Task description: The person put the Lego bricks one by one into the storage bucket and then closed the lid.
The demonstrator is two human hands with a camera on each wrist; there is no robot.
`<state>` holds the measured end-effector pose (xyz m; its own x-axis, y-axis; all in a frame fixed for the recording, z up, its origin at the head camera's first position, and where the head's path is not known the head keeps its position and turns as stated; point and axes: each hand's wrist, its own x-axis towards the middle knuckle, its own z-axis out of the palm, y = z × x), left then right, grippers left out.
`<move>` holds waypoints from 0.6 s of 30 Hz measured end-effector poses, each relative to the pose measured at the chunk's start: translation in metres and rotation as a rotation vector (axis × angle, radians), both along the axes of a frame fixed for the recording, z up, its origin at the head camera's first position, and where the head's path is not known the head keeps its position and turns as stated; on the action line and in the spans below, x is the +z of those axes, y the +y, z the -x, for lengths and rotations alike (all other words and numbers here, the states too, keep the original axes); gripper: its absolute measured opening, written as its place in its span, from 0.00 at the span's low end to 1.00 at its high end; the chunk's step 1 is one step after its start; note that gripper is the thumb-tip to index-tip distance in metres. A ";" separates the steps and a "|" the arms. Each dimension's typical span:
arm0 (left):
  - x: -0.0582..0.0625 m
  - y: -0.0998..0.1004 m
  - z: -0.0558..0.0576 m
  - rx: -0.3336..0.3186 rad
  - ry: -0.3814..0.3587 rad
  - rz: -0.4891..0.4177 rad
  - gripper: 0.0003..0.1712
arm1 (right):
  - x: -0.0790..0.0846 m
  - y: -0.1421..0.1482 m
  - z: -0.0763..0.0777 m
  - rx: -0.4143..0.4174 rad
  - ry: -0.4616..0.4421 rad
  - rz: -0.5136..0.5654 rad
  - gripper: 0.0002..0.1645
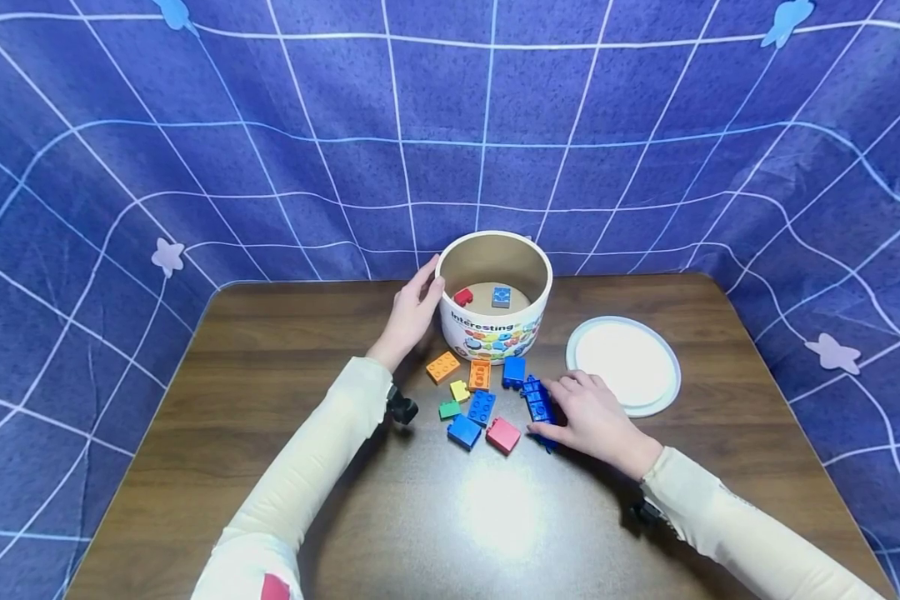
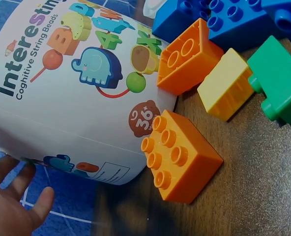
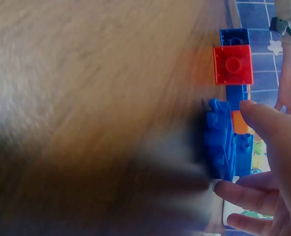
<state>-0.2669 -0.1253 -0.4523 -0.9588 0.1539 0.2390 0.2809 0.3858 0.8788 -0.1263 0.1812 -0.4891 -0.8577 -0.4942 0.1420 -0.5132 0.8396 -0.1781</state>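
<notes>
Fingers of the left hand (image 1: 407,321), loosely extended, rest against the side of a round, white printed tub (image 1: 465,333); in front stands a square red plastic brick (image 1: 503,436), limiting leftward movement. Just right of it on the brown wooden desk (image 1: 742,358), a long, blue, knobbed plastic piece (image 1: 537,401), probably light, stiff, smooth and sturdy, offers its ends or long sides for grasping. The right hand (image 1: 591,410) holds it, thumb and fingers set wide; beyond lies a round white lid (image 1: 625,367), with open room nearer the person.
</notes>
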 end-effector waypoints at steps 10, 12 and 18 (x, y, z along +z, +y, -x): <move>0.002 0.001 0.001 0.006 0.007 -0.001 0.30 | -0.004 -0.011 -0.003 -0.096 0.027 0.010 0.43; 0.002 0.001 0.002 0.005 0.007 0.000 0.30 | -0.004 -0.013 -0.004 -0.107 0.026 0.004 0.42; 0.001 0.001 0.001 0.002 0.003 -0.005 0.30 | -0.005 -0.015 -0.003 -0.111 0.018 -0.007 0.41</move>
